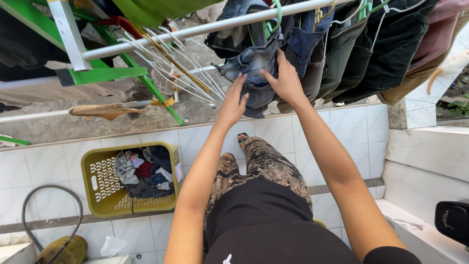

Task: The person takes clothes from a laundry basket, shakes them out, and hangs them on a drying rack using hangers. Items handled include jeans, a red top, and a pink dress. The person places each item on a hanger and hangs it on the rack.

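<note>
Two hands up at the rail, both on one garment. Right hand (285, 80) lies flat and spread on the denim piece (251, 73), fingers extended, palm pressing the cloth; it grips nothing. Left hand (233, 103) is open too, fingers loosely apart, tips touching the lower edge of the same denim. We cannot see a pinch or fold caught by either.

The denim hangs from a green hanger (273, 22) on the metal rail (205, 28), at the left end of a row of dark trousers (386, 44) on further hangers. We judge it soft but thick: limp, fairly heavy for its bulk, heavier yet if damp, which we cannot tell. It should not slip and will not break. Best hold: the stiff waistband near the hanger, or the seams; the loose lower part would merely bunch.

Left of the denim, a bundle of bare white hangers (171, 63) leans on the green frame (105, 74). Below, on the tiled floor (342, 127), a yellow-green basket (95, 183) holds crumpled clothes (144, 171). A grey hose (29, 205) loops at lower left.
</note>
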Tool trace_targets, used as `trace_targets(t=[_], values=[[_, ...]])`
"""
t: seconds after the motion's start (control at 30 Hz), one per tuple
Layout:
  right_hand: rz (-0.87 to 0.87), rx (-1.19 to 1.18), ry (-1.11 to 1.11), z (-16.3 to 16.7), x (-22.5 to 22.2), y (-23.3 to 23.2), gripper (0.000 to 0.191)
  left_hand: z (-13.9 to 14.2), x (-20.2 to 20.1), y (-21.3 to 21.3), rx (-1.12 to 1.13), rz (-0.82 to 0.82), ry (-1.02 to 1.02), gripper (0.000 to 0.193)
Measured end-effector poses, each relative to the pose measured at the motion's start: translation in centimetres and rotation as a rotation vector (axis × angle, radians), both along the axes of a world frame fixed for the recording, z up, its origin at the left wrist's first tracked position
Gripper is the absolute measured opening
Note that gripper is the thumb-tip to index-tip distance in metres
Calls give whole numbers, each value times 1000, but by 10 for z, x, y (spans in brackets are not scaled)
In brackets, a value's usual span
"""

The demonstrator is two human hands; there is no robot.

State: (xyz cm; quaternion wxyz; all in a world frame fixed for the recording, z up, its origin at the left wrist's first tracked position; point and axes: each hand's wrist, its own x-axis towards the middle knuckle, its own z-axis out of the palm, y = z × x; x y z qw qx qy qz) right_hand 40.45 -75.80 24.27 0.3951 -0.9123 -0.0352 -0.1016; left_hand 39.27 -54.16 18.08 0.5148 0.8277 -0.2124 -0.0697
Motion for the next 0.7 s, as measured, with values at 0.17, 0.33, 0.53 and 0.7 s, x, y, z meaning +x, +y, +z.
trace_targets(t=[0.17, 0.33, 0.53, 0.7], values=[[-28, 164, 282, 4, -24, 2, 95, -29, -17, 9, 13, 34, 20, 60], [5, 309, 228, -47, -67, -1, 102, -71, -62, 9, 65, -15, 150, 59], [-244, 86, 512, -133, -114, 4, 73, -102, -102, 0, 16, 155, 529, 67], [-399, 727, 884, -165, -109, 33, 56, -115, -82, -15, -505, 651, 838, 79]])
